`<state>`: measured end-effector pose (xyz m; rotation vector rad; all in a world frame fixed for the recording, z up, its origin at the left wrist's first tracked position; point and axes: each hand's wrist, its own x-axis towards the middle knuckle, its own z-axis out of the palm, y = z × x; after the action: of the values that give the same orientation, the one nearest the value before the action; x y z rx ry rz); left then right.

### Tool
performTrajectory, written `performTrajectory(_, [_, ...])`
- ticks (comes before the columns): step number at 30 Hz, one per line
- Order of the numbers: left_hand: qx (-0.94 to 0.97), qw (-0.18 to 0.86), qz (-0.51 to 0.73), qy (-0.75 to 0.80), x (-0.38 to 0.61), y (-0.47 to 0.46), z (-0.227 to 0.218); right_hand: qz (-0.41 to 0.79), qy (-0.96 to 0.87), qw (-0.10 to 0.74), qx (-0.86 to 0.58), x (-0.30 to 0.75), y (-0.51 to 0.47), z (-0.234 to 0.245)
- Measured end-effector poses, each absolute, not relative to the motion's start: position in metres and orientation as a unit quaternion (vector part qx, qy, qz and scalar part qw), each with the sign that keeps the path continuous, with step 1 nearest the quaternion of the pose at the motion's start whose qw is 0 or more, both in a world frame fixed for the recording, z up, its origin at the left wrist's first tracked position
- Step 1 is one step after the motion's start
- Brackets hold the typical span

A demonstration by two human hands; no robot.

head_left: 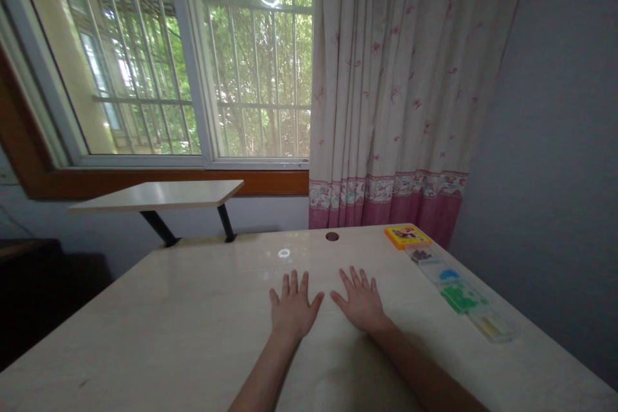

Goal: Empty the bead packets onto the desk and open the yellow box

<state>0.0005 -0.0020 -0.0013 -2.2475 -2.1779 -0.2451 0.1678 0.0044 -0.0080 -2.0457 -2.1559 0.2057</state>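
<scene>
My left hand (pixel 292 307) and my right hand (pixel 361 301) lie flat, palms down, side by side on the pale desk top (pixel 183 315). The fingers of both are spread and hold nothing. To the right of my right hand, along the desk's right edge, runs a row of small clear cases: one with dark contents (pixel 421 255), one with blue (pixel 447 273), one with green (pixel 463 297) and one with pale yellow (pixel 493 324). A yellow box (pixel 406 235) lies at the far end of that row.
A round cable hole (pixel 332 236) sits near the desk's far edge. A raised shelf (pixel 159 196) on black legs stands at the back left. Behind are a barred window (pixel 193 58), a flowered curtain (pixel 400 90) and a grey wall (pixel 555 141) on the right.
</scene>
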Motion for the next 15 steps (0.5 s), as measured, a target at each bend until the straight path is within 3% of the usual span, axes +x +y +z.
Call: performTrajectory(15, [-0.714,-0.006,-0.072,-0.696,0.002,-0.003,0.003,0.118,-0.763,0.067,-0.632,0.189,-0.001,0.013])
